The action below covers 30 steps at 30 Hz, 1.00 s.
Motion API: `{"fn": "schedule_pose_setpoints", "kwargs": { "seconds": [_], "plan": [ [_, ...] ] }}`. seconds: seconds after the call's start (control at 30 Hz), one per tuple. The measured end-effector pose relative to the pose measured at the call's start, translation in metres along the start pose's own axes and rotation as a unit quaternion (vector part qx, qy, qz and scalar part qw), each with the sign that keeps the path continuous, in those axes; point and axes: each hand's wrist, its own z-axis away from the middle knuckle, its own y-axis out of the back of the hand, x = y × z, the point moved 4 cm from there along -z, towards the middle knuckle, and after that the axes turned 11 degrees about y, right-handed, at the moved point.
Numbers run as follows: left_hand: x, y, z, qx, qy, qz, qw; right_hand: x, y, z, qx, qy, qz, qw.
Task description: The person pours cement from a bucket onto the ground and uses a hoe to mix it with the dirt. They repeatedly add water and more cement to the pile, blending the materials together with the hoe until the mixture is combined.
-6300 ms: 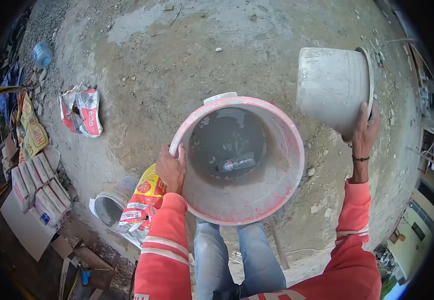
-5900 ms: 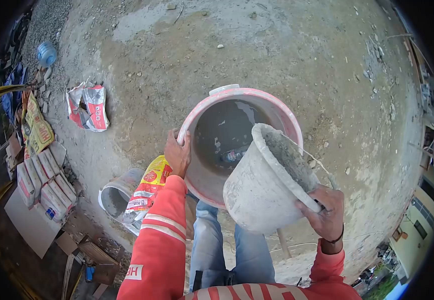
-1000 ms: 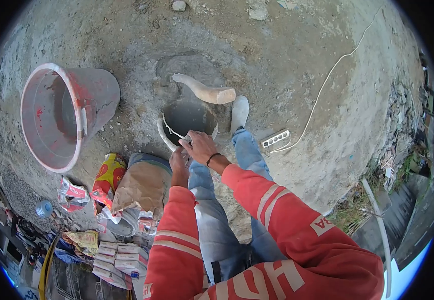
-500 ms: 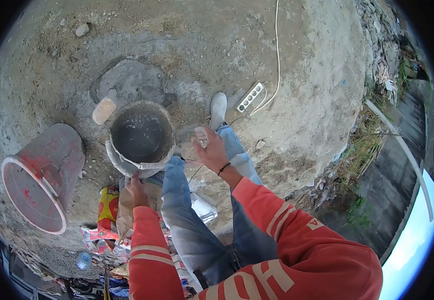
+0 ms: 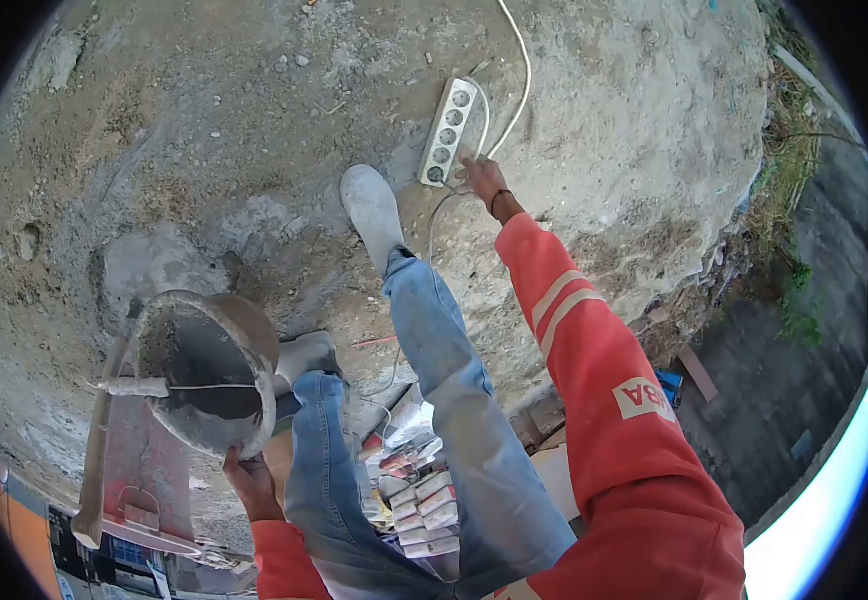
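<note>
The left hand (image 5: 244,472), at lower left, grips the rim of the bucket (image 5: 204,365) closed, steadying it. The right hand (image 5: 481,176), upper centre, reaches the power strip (image 5: 447,132); its grip cannot be determined.

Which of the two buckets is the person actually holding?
The grey cement-caked bucket: the left hand grips its rim. The pinkish-red bucket lies on its side behind it, untouched, while the right hand reaches the power strip.
</note>
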Motion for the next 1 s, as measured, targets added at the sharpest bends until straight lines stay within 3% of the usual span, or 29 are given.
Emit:
{"fn": "schedule_pose_setpoints", "kwargs": {
  "seconds": [0.07,0.13,0.17,0.27,0.3,0.33,0.43,0.47,0.5,0.57,0.6,0.63,0.67,0.7,0.73,0.77,0.8,0.87,0.93,1.0],
  "plan": [
    [0.007,0.007,-0.002,0.014,0.003,-0.021,1.000,0.055,0.036,-0.013,0.017,0.061,0.159,0.985],
    [0.008,0.009,-0.014,-0.006,-0.008,0.003,1.000,0.038,0.104,0.031,0.084,0.041,0.211,0.973],
    [0.007,-0.014,-0.003,0.015,-0.018,-0.010,1.000,0.041,0.153,0.047,0.115,0.065,0.309,0.942],
    [0.010,-0.023,-0.004,-0.005,-0.010,0.005,1.000,0.033,0.334,0.107,0.180,0.002,0.381,0.907],
    [0.011,-0.031,-0.001,-0.007,-0.015,0.007,1.000,0.030,0.393,0.129,0.193,0.041,0.468,0.861],
    [0.011,-0.040,0.002,0.010,-0.018,0.020,1.000,0.030,0.450,0.149,0.221,-0.022,0.533,0.817],
    [0.014,-0.042,0.003,0.016,-0.021,0.031,0.999,0.043,0.632,0.204,0.397,-0.247,0.516,0.718],
    [0.015,-0.038,0.002,0.006,-0.020,0.029,0.999,0.017,0.632,0.212,0.406,-0.254,0.524,0.704],
    [0.017,-0.036,0.004,0.009,-0.022,0.029,0.999,-0.019,0.628,0.225,0.415,-0.264,0.533,0.689],
    [0.012,-0.040,0.007,0.015,-0.017,0.022,1.000,-0.066,0.585,0.210,0.459,-0.142,0.578,0.660],
    [0.009,-0.034,0.003,0.014,-0.013,0.025,0.999,-0.099,0.538,0.198,0.407,-0.047,0.632,0.658],
    [0.006,-0.022,-0.004,0.012,-0.026,0.022,0.999,-0.128,0.482,0.189,0.376,0.107,0.696,0.601],
    [0.007,-0.012,-0.007,0.010,-0.039,0.018,0.999,-0.146,0.427,0.181,0.347,0.203,0.679,0.614],
    [0.008,-0.008,-0.007,0.004,-0.036,0.024,0.999,-0.137,0.393,0.166,0.289,0.229,0.626,0.687],
    [0.004,-0.009,-0.007,0.006,-0.032,0.017,0.999,-0.116,0.361,0.146,0.212,0.171,0.575,0.771],
    [0.000,-0.012,-0.008,0.006,-0.027,0.007,1.000,-0.113,0.307,0.141,0.157,0.195,0.540,0.804],
    [-0.003,-0.016,-0.010,-0.008,-0.017,0.013,1.000,-0.098,0.258,0.133,0.109,0.178,0.435,0.876],
    [-0.008,-0.013,-0.010,0.016,-0.010,0.028,0.999,-0.105,0.138,0.143,0.001,0.180,0.357,0.917],
    [-0.014,-0.003,-0.016,0.010,-0.017,0.038,0.999,-0.133,0.020,0.174,-0.093,0.264,0.303,0.911],
    [-0.024,0.004,-0.012,0.048,0.004,0.065,0.997,-0.188,-0.080,0.216,-0.174,0.287,0.248,0.909]
  ]
}}
